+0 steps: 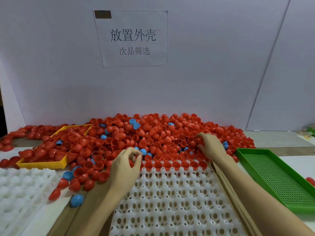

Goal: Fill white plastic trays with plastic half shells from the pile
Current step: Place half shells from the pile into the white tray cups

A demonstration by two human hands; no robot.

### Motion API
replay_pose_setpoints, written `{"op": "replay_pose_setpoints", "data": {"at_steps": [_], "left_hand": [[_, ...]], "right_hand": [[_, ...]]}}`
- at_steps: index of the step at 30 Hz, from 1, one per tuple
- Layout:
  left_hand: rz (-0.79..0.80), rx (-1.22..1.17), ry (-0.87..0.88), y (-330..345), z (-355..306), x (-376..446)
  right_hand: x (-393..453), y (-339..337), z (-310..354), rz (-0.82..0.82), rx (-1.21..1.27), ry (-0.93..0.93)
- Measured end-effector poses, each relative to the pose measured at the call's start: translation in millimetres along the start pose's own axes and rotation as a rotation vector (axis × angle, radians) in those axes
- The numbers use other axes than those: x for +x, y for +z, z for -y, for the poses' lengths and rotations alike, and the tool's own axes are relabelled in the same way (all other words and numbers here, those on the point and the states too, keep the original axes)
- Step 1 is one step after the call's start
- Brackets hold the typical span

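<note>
Two hands: both are working at the near edge of the pile [153, 133] of red and blue half shells heaped along the tabletop's far edge.
Left hand [125, 165]: fingers are curling in, thumb and fingertips pinching a red half shell [131, 163] at the far left corner of the white tray [170, 198].
Right hand [210, 146]: fingers are bending down into the red shells just beyond the tray's far right corner; whether they are gripping one, I cannot tell, since the fingertips are lying buried among the shells.
White tray: it is lying at the tabletop's near middle, its far row [175, 165] sitting filled with red shells, open side up.
Second white tray [22, 188]: it is lying at the near left, cut off by the picture's edge and blurred.
Yellow tray [42, 165]: it is sitting at the left, half hidden under red shells.
Green tray [276, 178]: it is lying at the right edge, its near end cut off.
Paper sign [133, 38]: hanging on the back wall, it is reading "放置外壳" with "次品筛选" beneath; a dark patch is covering its top left corner.
</note>
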State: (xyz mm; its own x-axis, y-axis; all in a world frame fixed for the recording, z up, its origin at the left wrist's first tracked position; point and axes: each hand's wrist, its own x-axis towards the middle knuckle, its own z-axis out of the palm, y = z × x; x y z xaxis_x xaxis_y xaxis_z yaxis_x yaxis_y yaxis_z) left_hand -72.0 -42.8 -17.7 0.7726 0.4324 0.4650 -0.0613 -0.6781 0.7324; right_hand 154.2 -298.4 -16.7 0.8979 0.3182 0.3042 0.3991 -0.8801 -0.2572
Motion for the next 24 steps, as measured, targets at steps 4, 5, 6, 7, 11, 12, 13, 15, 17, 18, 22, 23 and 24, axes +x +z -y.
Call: {"op": "replay_pose_setpoints", "data": {"at_steps": [4, 5, 6, 7, 11, 12, 13, 15, 17, 18, 22, 23, 24], "left_hand": [[0.005, -0.002, 0.001, 1, 2, 0], [0.006, -0.004, 0.004, 2, 2, 0], [0.005, -0.005, 0.009, 2, 2, -1], [0.006, -0.005, 0.015, 3, 1, -2], [0.016, 0.001, 0.031, 4, 0, -3], [0.017, 0.001, 0.032, 4, -1, -4], [0.019, 0.0, 0.033, 4, -1, -4], [0.024, -0.006, 0.034, 5, -1, -4], [0.029, -0.01, 0.031, 6, 0, -4], [0.031, -0.01, 0.031, 6, 0, -5], [0.034, -0.019, 0.039, 7, 2, -4], [0.036, -0.02, 0.039, 8, 3, -4], [0.038, -0.022, 0.039, 8, 3, -4]], "right_hand": [[1, 12, -3, -0.08, 0.114, 0.026], [1, 14, -3, -0.078, 0.126, 0.029], [1, 14, -4, -0.072, 0.143, 0.032], [1, 15, -5, -0.07, 0.172, 0.037], [1, 15, -10, -0.09, 0.311, 0.045], [0, 15, -11, -0.091, 0.321, 0.039], [0, 15, -12, -0.087, 0.318, 0.029], [1, 16, -13, -0.071, 0.283, 0.009], [0, 17, -13, -0.043, 0.268, 0.001], [0, 17, -13, -0.039, 0.272, -0.006], [-3, 12, -9, -0.1, 0.328, -0.046], [-5, 9, -7, -0.112, 0.349, -0.05], [-6, 4, -4, -0.123, 0.379, -0.054]]}}
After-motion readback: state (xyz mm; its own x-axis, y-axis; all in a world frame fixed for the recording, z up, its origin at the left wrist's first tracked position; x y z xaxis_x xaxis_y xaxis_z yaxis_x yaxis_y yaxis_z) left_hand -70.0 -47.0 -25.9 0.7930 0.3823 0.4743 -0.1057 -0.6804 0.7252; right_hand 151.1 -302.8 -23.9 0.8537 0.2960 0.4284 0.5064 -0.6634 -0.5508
